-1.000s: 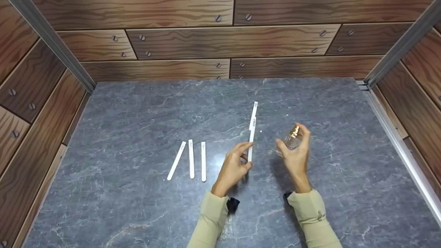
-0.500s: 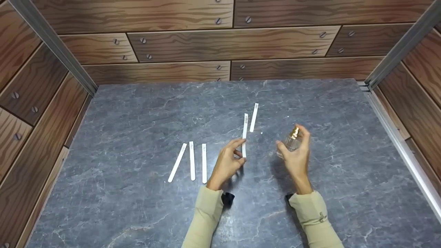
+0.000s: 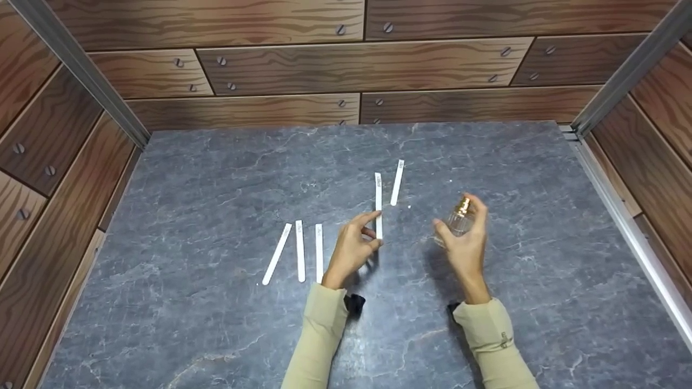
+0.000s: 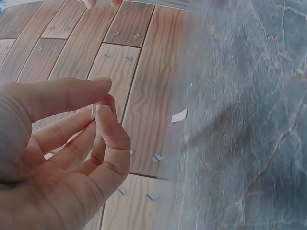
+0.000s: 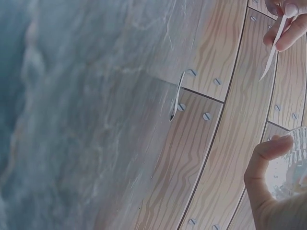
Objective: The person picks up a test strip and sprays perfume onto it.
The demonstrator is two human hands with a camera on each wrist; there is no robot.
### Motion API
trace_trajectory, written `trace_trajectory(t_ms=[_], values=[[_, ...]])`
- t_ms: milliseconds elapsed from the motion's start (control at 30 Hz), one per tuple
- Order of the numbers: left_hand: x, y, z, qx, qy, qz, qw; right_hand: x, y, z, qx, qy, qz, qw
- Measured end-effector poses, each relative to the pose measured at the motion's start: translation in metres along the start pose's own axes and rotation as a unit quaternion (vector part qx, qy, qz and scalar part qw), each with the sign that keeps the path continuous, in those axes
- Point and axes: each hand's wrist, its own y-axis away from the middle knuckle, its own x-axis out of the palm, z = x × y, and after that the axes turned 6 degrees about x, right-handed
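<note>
In the head view my left hand pinches a white perfume test strip by its lower part, print at its far end. The right wrist view shows this held strip slanting down from the fingertips. My right hand grips a clear ribbed glass perfume bottle with a gold spray top, forefinger on the top and thumb on the near side. Seen from the right wrist, part of the glass bottle shows behind the thumb. The bottle stays to the right of the held strip, apart from it.
Another test strip lies just beyond the held one. Three more strips, left, middle and right, lie left of my left hand. Wood-patterned walls enclose the grey marbled table.
My left hand has drawn its strip left and nearer to me, away from the strip it overlapped in view one second ago. The right hand with the perfume bottle has stayed almost in place.
</note>
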Motion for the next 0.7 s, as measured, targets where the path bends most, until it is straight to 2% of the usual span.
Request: trace_trajectory(t_ms=[200, 500, 700], values=[[-0.005, -0.003, 0.003, -0.012, 0.0, -0.009, 0.9999, 0.002, -0.001, 0.002, 0.007, -0.01, 0.001, 1.0], [-0.005, -0.009, 0.009, -0.031, -0.02, -0.023, 0.9991, 0.001, 0.0, 0.002, 0.018, -0.02, 0.001, 1.0], [-0.005, -0.014, 0.014, -0.043, -0.014, -0.035, 0.9984, -0.001, 0.001, -0.001, 0.016, -0.006, -0.003, 1.0]])
